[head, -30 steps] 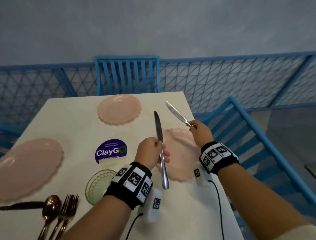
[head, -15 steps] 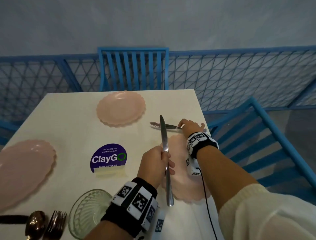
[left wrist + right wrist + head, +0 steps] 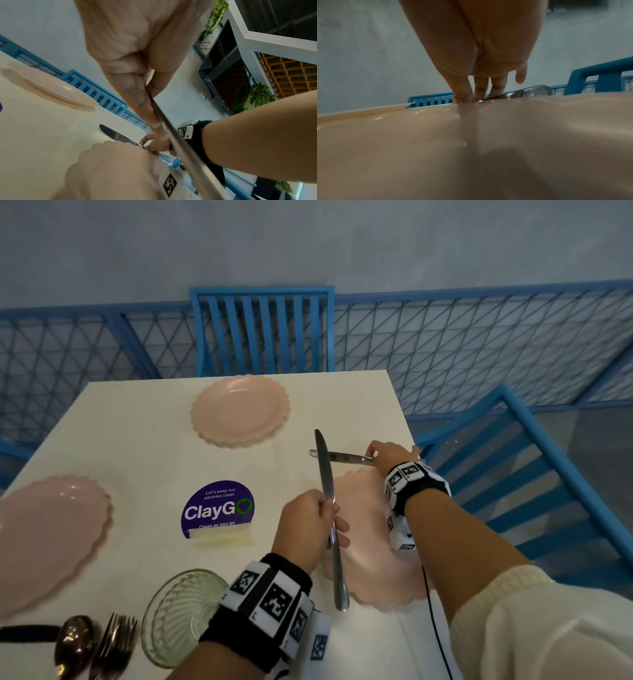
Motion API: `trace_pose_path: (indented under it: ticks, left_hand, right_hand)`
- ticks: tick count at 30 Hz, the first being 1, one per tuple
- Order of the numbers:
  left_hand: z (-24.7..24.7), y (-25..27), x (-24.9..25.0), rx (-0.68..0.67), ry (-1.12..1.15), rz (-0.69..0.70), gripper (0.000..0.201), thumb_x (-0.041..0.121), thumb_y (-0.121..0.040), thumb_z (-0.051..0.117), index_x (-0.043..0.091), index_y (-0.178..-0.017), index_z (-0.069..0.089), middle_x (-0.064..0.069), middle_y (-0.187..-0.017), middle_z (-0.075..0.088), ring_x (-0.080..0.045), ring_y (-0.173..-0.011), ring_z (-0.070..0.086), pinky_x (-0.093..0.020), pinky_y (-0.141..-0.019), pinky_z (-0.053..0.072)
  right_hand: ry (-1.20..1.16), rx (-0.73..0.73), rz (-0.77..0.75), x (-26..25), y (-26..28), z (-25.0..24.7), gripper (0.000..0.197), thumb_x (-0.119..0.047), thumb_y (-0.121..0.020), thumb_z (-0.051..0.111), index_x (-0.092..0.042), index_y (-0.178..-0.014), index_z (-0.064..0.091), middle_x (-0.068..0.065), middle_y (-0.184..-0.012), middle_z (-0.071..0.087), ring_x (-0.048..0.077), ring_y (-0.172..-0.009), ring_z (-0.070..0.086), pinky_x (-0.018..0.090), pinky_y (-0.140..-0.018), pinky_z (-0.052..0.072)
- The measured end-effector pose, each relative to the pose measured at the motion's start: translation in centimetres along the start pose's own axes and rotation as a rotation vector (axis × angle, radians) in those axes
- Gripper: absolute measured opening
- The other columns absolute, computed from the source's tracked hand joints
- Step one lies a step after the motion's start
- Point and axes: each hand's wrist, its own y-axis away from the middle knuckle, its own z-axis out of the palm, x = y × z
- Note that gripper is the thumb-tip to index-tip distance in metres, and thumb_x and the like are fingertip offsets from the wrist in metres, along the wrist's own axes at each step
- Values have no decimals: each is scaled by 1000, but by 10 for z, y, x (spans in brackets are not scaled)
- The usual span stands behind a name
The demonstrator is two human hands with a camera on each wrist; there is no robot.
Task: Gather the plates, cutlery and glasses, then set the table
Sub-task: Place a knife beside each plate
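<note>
At the lower left of the head view lie a spoon (image 3: 73, 645), forks (image 3: 114, 642) and a glass bowl (image 3: 178, 614) on the table (image 3: 137, 440). Mid-frame, the left hand (image 3: 305, 529) grips a knife (image 3: 330, 518) above the near pink plate (image 3: 370, 542), its long axis running bottom to top, blade tip upward. Farther up, the right hand (image 3: 390, 453) pinches a second knife's (image 3: 342, 456) handle; it lies crosswise on the table just beyond that plate, blade pointing left.

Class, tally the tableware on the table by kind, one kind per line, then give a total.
Pink plates: 3
Knives: 2, one held in the left hand, one held at the table by the right hand
Forks: 2
Spoon: 1
Glass bowl: 1
Total: 9
</note>
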Motion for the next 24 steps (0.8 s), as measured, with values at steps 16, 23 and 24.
trace_pose_path:
  ticks: [16,23,24]
  left_hand:
    - [2,3,-4,10,11,-9,24,8,-98,38,8,-77,50,-6,-65,64,-10,-40,60,-19,-43,47]
    - [0,3,-4,5,22,-12,25,8,-99,37,8,-77,49,-8,-67,63,-22,-49,62,-29,-52,51]
    - [1,3,-4,4,18,-10,24,8,-99,37,6,-79,49,-9,-67,63,-23,-50,62,-27,-50,51]
  right_hand:
    - [-22,-14,-131,3,-7,-7,29,-10,-84,66,-15,-113,63,9,-123,58,25,-116,54,32,-98,45]
    - [9,-35,-134,13,0,-14,30,-3,-86,61,-13,-114,62,13,-124,57,27,-113,57,31,-95,46]
    - [15,-41,-139,13,1,-15,30,-3,-85,61,-13,-113,63,13,-123,57,27,-113,57,31,-95,46]
